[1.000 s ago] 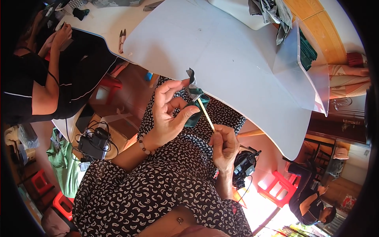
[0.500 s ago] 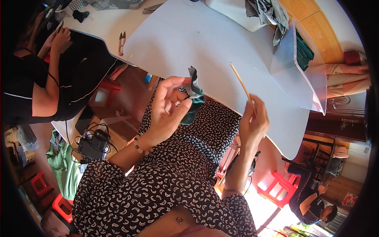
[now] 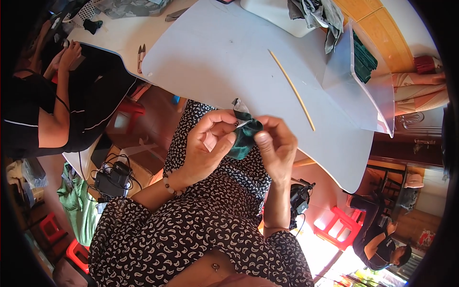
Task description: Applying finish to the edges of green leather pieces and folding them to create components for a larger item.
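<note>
Between my two hands is a small dark green velvety fabric pouch (image 3: 243, 146), with a paler grey lining showing at its top. My left hand (image 3: 209, 146) pinches its left side between thumb and fingers. On the right side, my right hand (image 3: 277, 146) grips the cloth with thumb and forefinger. The pouch hangs above my lap, just off the table's near edge. A thin wooden stick (image 3: 292, 91) lies on the pale table (image 3: 205, 62), beyond my right hand and apart from it.
Thread snips (image 3: 141, 58) lie at the table's left. A clear plastic bin (image 3: 351, 81) with green fabric pieces (image 3: 364, 60) stands at the right, near a white container (image 3: 267, 16) draped with grey cloth (image 3: 320, 19). A co-worker (image 3: 52, 95) sits at the left, handling something small.
My right hand has put the wooden stick down on the table and moved left to take hold of the pouch. My left hand keeps its hold.
</note>
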Motion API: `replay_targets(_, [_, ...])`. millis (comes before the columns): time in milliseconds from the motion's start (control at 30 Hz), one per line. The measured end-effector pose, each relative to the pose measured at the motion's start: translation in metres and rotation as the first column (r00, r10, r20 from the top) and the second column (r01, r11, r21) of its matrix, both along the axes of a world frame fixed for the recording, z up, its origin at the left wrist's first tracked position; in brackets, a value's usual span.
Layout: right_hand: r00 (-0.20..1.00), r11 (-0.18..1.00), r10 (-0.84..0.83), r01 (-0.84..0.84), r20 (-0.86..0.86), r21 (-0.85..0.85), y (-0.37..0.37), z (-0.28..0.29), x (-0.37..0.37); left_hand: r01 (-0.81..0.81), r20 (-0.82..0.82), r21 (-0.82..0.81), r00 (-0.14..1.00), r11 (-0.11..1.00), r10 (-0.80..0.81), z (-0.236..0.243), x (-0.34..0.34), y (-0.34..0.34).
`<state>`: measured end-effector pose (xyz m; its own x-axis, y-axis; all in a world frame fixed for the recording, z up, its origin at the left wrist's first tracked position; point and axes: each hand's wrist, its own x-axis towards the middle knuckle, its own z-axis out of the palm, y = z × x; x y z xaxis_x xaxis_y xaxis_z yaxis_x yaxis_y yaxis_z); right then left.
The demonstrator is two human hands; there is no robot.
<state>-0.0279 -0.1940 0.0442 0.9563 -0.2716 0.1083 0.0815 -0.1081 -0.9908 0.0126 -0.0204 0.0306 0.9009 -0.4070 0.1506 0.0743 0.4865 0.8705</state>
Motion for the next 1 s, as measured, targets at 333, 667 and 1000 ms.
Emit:
replay_targets(333, [0.998, 0.990, 0.033, -0.026, 0.050, -0.138, 0.010, 0.002, -0.013, -0.525, 0.705, 0.319, 0.688, 0.789, 0.172, 0.005, 0.007, 0.003])
replay_targets(667, [0.996, 0.961, 0.039, -0.058, 0.074, 0.272, 0.027, -0.004, -0.019, -0.106, 0.139, 0.265, 0.988, 0.959, 0.071, -0.003, -0.001, 0.010])
replay_targets(1000, [0.940, 0.977, 0.120, -0.054, 0.318, -0.208, 0.026, -0.035, -0.012, -0.306, 0.363, 0.285, 0.912, 0.908, 0.192, -0.022, 0.000, 0.008])
